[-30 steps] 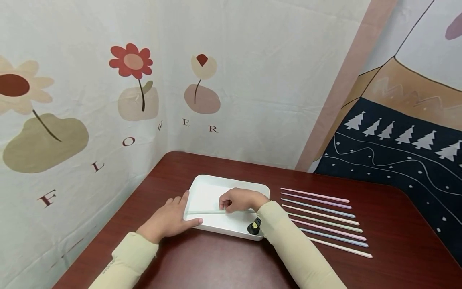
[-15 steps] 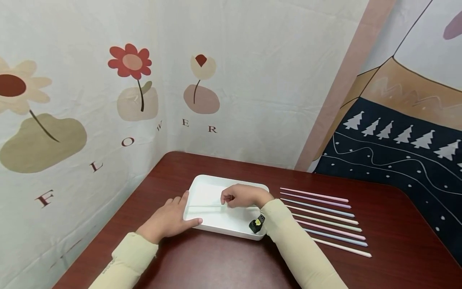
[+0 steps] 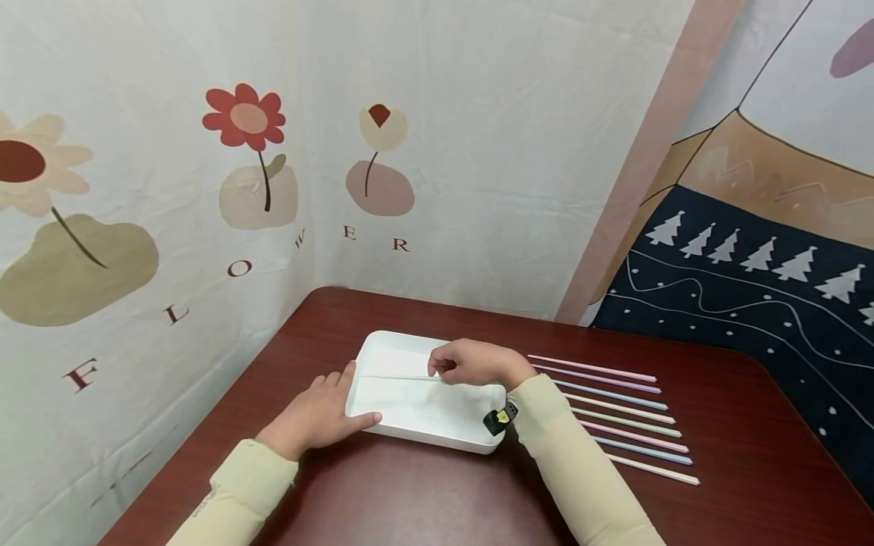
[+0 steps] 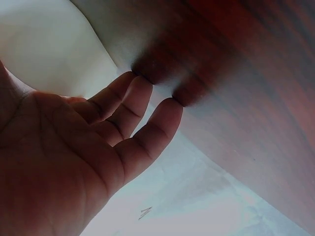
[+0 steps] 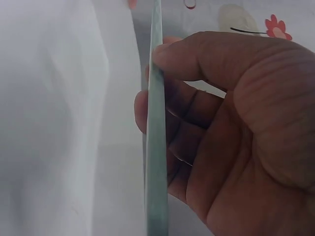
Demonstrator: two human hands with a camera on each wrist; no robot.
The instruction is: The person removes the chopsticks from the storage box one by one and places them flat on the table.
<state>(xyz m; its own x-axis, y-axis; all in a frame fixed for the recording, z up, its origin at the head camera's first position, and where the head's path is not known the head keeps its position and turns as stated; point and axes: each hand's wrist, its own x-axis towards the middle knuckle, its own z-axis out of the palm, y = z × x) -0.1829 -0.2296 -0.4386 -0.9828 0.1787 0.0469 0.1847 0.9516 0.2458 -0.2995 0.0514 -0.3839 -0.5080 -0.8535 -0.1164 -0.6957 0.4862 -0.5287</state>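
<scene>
My right hand (image 3: 478, 362) pinches a pale green chopstick (image 3: 396, 377) between thumb and fingers, just above the white rectangular tray (image 3: 423, 436). In the right wrist view the chopstick (image 5: 157, 147) runs lengthwise past the curled fingers, with the thumb pressed on its side. Spread along the tray's left end, my left hand (image 3: 317, 413) touches the rim, its thumb lying over the front left corner. The left wrist view shows that hand's (image 4: 64, 152) fingers extended beside the white tray (image 4: 44, 44), over the table.
Several pastel chopsticks (image 3: 614, 398) lie in a spaced row on the dark red table (image 3: 396, 493), right of the tray; the right sleeve (image 3: 573, 455) covers some of their ends. A small black and yellow device (image 3: 501, 418) sits at the right wrist. Printed cloth (image 3: 478, 189) hangs behind.
My right hand has lifted the green chopstick and moved it away from me and slightly right. The left hand has stayed at the tray's left end.
</scene>
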